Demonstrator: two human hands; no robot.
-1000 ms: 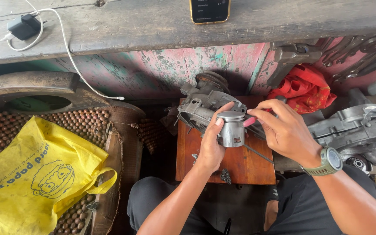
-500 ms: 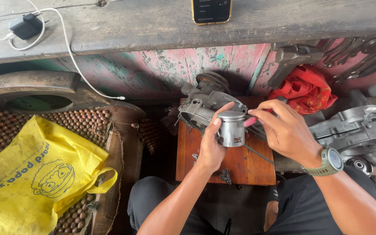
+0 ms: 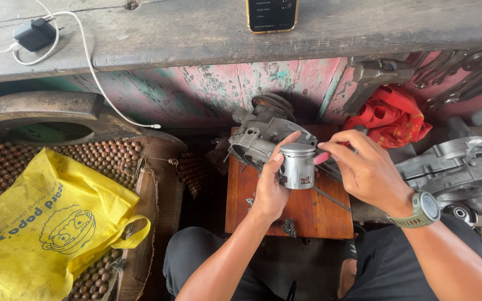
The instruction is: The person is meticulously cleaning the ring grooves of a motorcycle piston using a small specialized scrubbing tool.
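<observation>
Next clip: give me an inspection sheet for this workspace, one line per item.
Surface: small wooden board, worn, a few dark bits on it.
Job's things: metal piston held upright; grey engine casing behind it.
Clutter: yellow bag, red cloth, wrenches, second casing.
Hands: left hand grips the piston; right hand pinches a pink-handled tool at its side.
Cables: white cable from black charger.
Surroundings: wooden bench, phone, beaded mat.

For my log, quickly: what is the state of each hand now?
Left hand: closed on the metal piston.
Right hand: fingers pinch a small pink tool at the piston.
</observation>
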